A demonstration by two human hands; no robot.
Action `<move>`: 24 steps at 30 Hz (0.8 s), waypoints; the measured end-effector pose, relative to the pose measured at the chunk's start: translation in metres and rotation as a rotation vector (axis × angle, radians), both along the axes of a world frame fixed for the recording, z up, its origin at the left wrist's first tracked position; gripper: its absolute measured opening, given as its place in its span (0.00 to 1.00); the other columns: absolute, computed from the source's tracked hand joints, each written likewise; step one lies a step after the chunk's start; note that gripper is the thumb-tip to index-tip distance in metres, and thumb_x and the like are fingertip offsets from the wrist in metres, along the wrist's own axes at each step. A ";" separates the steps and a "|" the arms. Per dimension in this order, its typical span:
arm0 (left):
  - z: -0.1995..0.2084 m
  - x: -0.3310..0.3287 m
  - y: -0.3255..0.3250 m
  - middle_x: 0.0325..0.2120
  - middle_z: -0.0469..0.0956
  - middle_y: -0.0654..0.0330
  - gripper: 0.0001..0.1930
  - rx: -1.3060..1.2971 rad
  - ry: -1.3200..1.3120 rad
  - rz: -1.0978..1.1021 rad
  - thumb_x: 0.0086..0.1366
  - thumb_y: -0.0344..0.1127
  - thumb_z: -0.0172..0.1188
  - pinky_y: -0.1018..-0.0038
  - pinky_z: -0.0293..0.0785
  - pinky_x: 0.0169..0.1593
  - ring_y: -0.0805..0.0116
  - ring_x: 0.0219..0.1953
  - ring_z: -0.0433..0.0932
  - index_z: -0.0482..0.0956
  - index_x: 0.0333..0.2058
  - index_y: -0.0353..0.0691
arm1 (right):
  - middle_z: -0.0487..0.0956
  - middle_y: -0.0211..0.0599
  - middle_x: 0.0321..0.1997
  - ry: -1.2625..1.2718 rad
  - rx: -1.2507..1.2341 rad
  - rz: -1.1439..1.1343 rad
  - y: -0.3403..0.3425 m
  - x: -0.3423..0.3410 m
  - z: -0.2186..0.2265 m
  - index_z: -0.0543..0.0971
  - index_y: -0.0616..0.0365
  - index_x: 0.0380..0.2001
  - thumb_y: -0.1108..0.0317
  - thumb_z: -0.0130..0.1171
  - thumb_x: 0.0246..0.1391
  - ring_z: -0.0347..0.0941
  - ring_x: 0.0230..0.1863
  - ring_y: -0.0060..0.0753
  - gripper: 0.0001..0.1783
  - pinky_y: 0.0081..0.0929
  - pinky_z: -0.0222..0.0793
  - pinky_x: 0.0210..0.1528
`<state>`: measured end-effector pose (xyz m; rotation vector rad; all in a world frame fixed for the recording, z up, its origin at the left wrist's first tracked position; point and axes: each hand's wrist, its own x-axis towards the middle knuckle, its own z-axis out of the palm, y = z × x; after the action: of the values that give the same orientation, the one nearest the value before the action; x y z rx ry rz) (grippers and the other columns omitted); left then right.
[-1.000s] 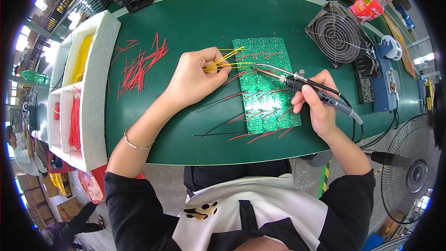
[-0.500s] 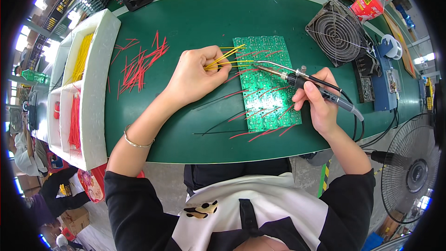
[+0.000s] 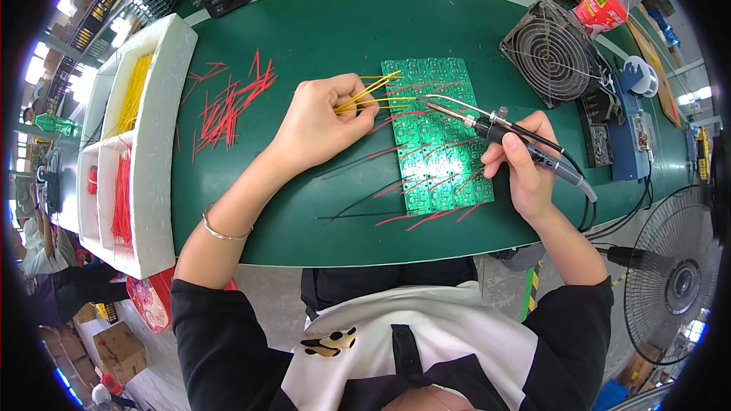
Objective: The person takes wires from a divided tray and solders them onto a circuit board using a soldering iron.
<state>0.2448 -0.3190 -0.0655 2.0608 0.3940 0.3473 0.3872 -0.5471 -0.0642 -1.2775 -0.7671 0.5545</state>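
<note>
The green worktop (image 3: 343,23) is bordered by a pale strip along its far edge. Toward nine o'clock on it is placed a white foam box (image 3: 161,144), divided into compartments. The green circuit board panel (image 3: 442,137) is laid flat near the worktop's middle; from here on it is taken as the centre of the dial, twelve being farthest from the person. At two o'clock, apart from it, a square fan (image 3: 554,61) is stood. The left hand (image 3: 324,118), at nine o'clock, is closed, with yellow wires (image 3: 373,90) pinched in its fingers. By the right hand (image 3: 525,164), between three and four o'clock, a soldering iron (image 3: 491,129) is gripped like a pen, its tip held over the panel's twelve o'clock half. Loose red wires (image 3: 225,118) are scattered at nine o'clock, between box and left hand. The yellow wires are fanned out, one end just beside the iron's tip; whether they are touching cannot be told.
</note>
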 end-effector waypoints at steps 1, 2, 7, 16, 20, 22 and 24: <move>0.001 0.000 0.000 0.12 0.59 0.72 0.05 0.016 -0.002 0.001 0.53 0.27 0.57 0.84 0.49 0.19 0.88 0.17 0.53 0.71 0.21 0.34 | 0.75 0.44 0.21 -0.019 0.011 -0.010 -0.001 0.000 0.000 0.63 0.61 0.29 0.70 0.53 0.53 0.72 0.18 0.25 0.10 0.19 0.69 0.22; 0.002 0.001 -0.001 0.12 0.59 0.72 0.05 0.032 -0.005 0.003 0.53 0.27 0.57 0.84 0.49 0.19 0.87 0.17 0.53 0.71 0.21 0.34 | 0.75 0.44 0.21 -0.020 0.010 -0.011 -0.002 0.001 0.001 0.63 0.61 0.29 0.70 0.53 0.53 0.72 0.18 0.25 0.10 0.19 0.69 0.22; 0.003 -0.001 -0.001 0.11 0.58 0.70 0.06 0.049 -0.031 -0.011 0.54 0.28 0.56 0.83 0.50 0.19 0.86 0.16 0.53 0.71 0.22 0.33 | 0.75 0.43 0.21 -0.179 0.038 -0.305 -0.020 0.016 0.009 0.64 0.61 0.30 0.68 0.50 0.55 0.69 0.16 0.24 0.08 0.18 0.67 0.21; 0.011 -0.006 0.001 0.10 0.63 0.59 0.08 0.355 -0.022 -0.033 0.63 0.31 0.46 0.76 0.58 0.20 0.71 0.13 0.61 0.70 0.28 0.33 | 0.74 0.40 0.20 -0.181 0.048 -0.581 -0.059 0.002 0.001 0.65 0.61 0.28 0.69 0.52 0.54 0.68 0.15 0.24 0.08 0.17 0.66 0.19; 0.011 -0.006 0.011 0.12 0.65 0.57 0.07 0.636 -0.187 0.059 0.63 0.30 0.44 0.72 0.62 0.22 0.67 0.15 0.68 0.70 0.31 0.34 | 0.74 0.41 0.20 -0.240 0.011 -0.652 -0.057 -0.005 0.003 0.65 0.62 0.29 0.69 0.52 0.54 0.69 0.16 0.24 0.09 0.17 0.67 0.20; 0.020 -0.005 0.010 0.12 0.64 0.58 0.08 0.611 -0.230 0.077 0.64 0.30 0.44 0.73 0.61 0.21 0.68 0.15 0.66 0.71 0.31 0.35 | 0.74 0.41 0.20 -0.251 0.029 -0.694 -0.057 -0.004 0.004 0.65 0.62 0.29 0.69 0.52 0.54 0.69 0.16 0.25 0.09 0.18 0.68 0.21; 0.035 -0.008 0.008 0.12 0.62 0.58 0.08 0.534 -0.244 0.107 0.64 0.31 0.44 0.74 0.59 0.21 0.68 0.15 0.63 0.71 0.33 0.35 | 0.74 0.41 0.21 -0.242 0.042 -0.688 -0.056 -0.003 0.002 0.65 0.62 0.29 0.69 0.52 0.54 0.70 0.16 0.24 0.08 0.18 0.67 0.21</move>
<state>0.2364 -0.3115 -0.0301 2.4776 0.2811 0.8329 0.3844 -0.6034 -0.0624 -1.4805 -0.4815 -0.1732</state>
